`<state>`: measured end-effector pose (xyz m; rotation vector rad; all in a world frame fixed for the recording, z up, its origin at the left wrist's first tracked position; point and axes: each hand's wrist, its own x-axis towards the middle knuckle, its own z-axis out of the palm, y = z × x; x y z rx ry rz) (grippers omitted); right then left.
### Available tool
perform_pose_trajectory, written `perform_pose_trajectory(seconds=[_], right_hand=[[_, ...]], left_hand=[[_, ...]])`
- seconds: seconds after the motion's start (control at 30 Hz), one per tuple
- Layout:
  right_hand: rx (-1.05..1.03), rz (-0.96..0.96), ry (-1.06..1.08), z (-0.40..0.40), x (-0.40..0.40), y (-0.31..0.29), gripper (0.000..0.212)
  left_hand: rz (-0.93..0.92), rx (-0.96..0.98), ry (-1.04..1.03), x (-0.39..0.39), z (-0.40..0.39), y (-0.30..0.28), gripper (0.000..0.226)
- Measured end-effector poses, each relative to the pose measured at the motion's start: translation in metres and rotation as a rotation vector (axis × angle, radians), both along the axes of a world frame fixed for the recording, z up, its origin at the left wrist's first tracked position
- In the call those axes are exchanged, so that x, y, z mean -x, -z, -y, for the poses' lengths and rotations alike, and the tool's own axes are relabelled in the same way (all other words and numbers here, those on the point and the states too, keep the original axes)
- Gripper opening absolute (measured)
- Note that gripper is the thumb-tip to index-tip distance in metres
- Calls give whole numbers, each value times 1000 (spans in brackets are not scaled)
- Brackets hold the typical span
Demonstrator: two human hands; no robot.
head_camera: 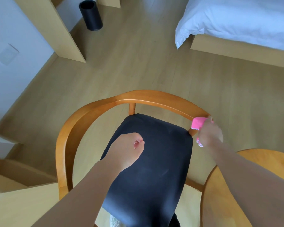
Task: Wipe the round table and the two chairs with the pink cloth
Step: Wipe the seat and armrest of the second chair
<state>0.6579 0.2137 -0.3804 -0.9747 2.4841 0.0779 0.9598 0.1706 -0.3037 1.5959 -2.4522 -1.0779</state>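
1. Head view, nearest first: the round table (261, 161) shows only as a wooden arc at the chair's right front corner, under the right forearm.
2. Over the chair's dark seat (147, 161) the left hand (128, 148) hovers with fingers curled into a loose fist — holding nothing.
3. At the right end of the chair (92, 112) armrest, the right hand (210, 133) grips the pink cloth (197, 123), bunched and pressed against the wooden rail where it meets the right post.
4. The cloth looks soft, light and limp; a full-palm bunch like this one seems the best hold, since a loose corner already dangles below the hand.
5. The rail's long axis curves from the cloth round the back to the chair's left side, so wiping should follow that arc.
6. Beyond the chair back: a black bin (90, 15) far left, a white-sheeted bed (236, 22) far right.
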Motion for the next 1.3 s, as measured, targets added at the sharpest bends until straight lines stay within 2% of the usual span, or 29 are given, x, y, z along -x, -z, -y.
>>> perform_pose_trajectory(seconds=[0.07,0.2,0.4,0.63,0.73,0.8,0.9,0.97,1.03,1.13,1.3], right_hand=[[33,44,-124,3,-31,-12,78],[150,81,-260,1,-99,-49,53],[102,43,-451,-34,-187,-132,29],[363,159,-544,-77,-261,-210,7],[521,182,-701,-87,-280,-223,12],[570,192,-790,-92,-289,-227,11],[629,268,-838,-108,-296,-233,12],[637,314,-836,-124,-296,-235,15],[623,348,-820,-142,-296,-236,21],[598,430,-696,-173,-290,-239,12],[605,561,-419,-217,-277,-256,9]], left_hand=[[-3,11,-10,-19,-2,-8,15],[9,52,-11,-67,-9,-35,19],[-35,76,-6,-129,-25,-99,12],[-185,115,62,-163,-59,-154,30],[-245,75,83,-172,-78,-165,33],[-314,69,97,-176,-90,-168,26],[-514,48,60,-182,-113,-169,11],[-573,16,40,-181,-128,-171,9],[-600,-87,60,-176,-140,-172,24],[-635,-198,152,-165,-153,-178,43],[-550,-139,291,-146,-156,-191,34]])
